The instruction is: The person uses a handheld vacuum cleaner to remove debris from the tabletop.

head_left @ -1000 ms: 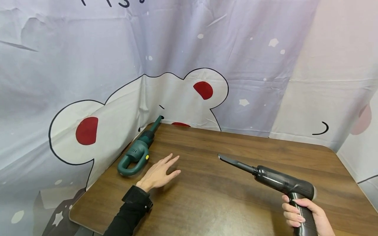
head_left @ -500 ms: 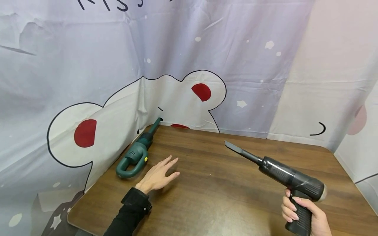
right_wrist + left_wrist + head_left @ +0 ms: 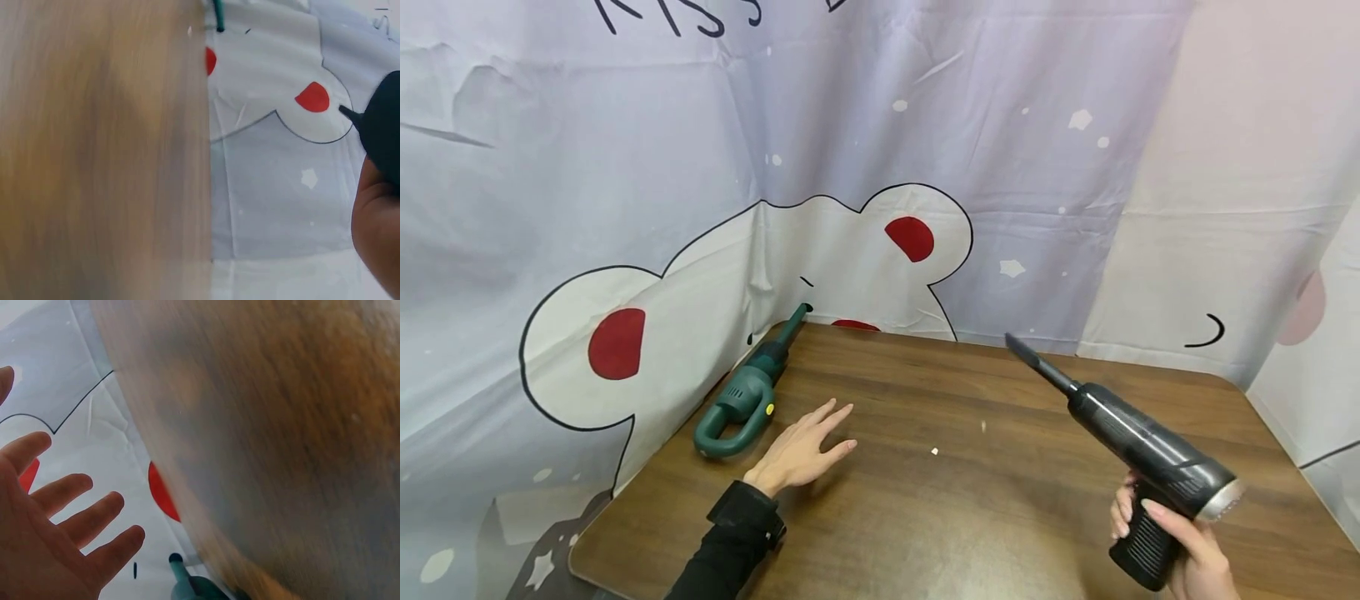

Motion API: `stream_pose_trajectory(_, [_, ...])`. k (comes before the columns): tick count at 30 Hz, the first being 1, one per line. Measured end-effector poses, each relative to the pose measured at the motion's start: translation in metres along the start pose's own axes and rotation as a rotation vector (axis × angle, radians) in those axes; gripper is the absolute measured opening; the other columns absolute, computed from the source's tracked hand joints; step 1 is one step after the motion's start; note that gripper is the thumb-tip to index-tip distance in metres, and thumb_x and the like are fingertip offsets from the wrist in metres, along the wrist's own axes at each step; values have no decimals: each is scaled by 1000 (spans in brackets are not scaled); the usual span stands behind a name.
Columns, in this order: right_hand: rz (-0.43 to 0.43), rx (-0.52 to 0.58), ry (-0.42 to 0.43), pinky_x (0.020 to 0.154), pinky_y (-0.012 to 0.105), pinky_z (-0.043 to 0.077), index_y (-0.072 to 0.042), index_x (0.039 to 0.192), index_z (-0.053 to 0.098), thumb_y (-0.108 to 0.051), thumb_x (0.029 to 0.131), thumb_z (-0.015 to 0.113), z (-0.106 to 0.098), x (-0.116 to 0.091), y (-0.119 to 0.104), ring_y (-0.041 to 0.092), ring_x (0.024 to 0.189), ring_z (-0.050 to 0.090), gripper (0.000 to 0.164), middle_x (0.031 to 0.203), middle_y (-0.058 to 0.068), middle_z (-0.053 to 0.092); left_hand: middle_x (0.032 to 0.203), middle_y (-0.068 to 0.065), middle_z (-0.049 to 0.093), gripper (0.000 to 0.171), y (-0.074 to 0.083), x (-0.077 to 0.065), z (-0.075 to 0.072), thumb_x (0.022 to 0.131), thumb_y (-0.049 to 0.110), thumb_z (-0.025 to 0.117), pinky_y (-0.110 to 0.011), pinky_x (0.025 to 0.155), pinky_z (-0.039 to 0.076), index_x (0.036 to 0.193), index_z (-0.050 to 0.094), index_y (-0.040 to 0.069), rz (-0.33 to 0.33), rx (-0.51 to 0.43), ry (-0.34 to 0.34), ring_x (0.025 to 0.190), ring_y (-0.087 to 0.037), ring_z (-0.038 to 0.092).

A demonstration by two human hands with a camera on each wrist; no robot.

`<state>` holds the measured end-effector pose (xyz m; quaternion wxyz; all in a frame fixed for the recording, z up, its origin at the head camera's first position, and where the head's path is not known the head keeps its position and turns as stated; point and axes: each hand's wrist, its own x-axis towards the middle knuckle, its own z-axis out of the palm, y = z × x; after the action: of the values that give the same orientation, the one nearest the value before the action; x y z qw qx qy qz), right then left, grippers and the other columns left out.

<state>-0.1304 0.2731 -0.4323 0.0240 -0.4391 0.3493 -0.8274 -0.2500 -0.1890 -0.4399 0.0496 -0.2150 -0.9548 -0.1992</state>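
Note:
My right hand (image 3: 1180,533) grips the pistol handle of a black handheld vacuum cleaner (image 3: 1150,450). Its narrow flat nozzle (image 3: 1037,362) points up and to the left, over the right part of the table. In the right wrist view the dark vacuum body (image 3: 384,125) hides most of the fingers. My left hand (image 3: 801,446), fingers spread and palm down, is low over the table at left; whether it touches is unclear. Left of that hand lies a green power tool (image 3: 745,396) with a loop handle and long nozzle. A tiny white bit (image 3: 935,451) shows mid-table.
The brown wooden table (image 3: 880,533) has rounded corners. A printed cloth (image 3: 1037,167) with cartoon shapes hangs along its back and left sides. A second small pale speck (image 3: 983,427) appears right of the white bit. A dark cord (image 3: 1330,454) runs at far right.
The vacuum's nozzle has swung up and to the right, and its rear end now tips further down. Small white bits have appeared on or above the table. My left hand stays in place.

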Motion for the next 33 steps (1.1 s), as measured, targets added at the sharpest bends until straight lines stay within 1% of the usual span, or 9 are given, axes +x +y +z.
stream_pose_trajectory(4, [-37, -344, 48, 74, 35, 47, 17, 123, 38, 28, 84, 16, 1, 5, -3, 29, 84, 53, 46, 100, 19, 53, 152, -9, 31, 66, 1, 0, 2, 93, 62, 45, -56, 100, 33, 148, 39, 27, 2, 1, 0, 132, -37, 37])
stream_pose_trajectory(9, [27, -686, 181, 74, 27, 47, 12, 119, 44, 32, 82, 35, 5, 4, -8, 20, 83, 58, 43, 98, 12, 59, 152, -10, 32, 66, 2, 1, 3, 93, 62, 44, -56, 100, 34, 148, 39, 26, 13, -5, 1, 132, -37, 37])
stream_pose_trajectory(11, [124, -938, 283, 71, 23, 47, 7, 118, 47, 25, 85, 48, 7, 1, -12, 13, 81, 59, 38, 96, 7, 61, 152, -9, 32, 66, 2, 1, 3, 93, 62, 44, -55, 100, 34, 148, 39, 26, 14, -5, 3, 132, -36, 37])
stream_pose_trajectory(13, [287, -1203, 385, 68, 20, 46, 2, 120, 48, 9, 88, 60, 9, -2, -16, 4, 81, 58, 35, 98, 3, 61, 152, -7, 32, 66, 2, 1, 3, 92, 62, 45, -55, 100, 34, 148, 39, 28, 9, -4, 3, 132, -35, 37])
stream_pose_trajectory(16, [472, -1472, 435, 68, 21, 45, -6, 125, 48, -11, 86, 71, 10, -3, -21, 1, 88, 55, 46, 104, 2, 60, 152, -7, 31, 65, 2, 2, 4, 92, 62, 46, -55, 100, 34, 148, 38, 28, 9, -1, 1, 132, -35, 37])
stream_pose_trajectory(19, [468, -1577, 372, 68, 22, 43, -13, 127, 48, -14, 84, 74, 6, -5, -26, 1, 91, 52, 50, 106, -1, 58, 152, -7, 31, 65, 3, 3, 5, 93, 61, 46, -55, 100, 35, 148, 38, 27, 19, -1, 2, 132, -35, 37])
stream_pose_trajectory(22, [376, -1710, 297, 67, 18, 39, -19, 123, 54, -11, 76, 80, -2, -7, -31, -1, 89, 50, 54, 103, -9, 56, 152, -9, 32, 66, 4, 5, 6, 93, 60, 46, -56, 99, 34, 148, 39, 26, 28, -6, 1, 132, -36, 37])
stream_pose_trajectory(27, [214, -1936, 170, 69, 16, 35, -16, 116, 61, -11, 60, 87, -23, -12, -40, 2, 87, 51, 62, 100, -10, 58, 152, -8, 31, 68, 5, 7, 8, 92, 63, 45, -56, 100, 34, 148, 39, 24, 25, -7, -14, 133, -35, 36])
stream_pose_trajectory(33, [201, -2085, 47, 64, 26, 37, -12, 114, 61, -16, 54, 88, -45, -21, -55, 8, 79, 53, 65, 95, -9, 61, 153, -6, 31, 68, 7, 11, 10, 92, 63, 44, -56, 101, 33, 148, 38, 26, 26, -9, -19, 134, -33, 35])
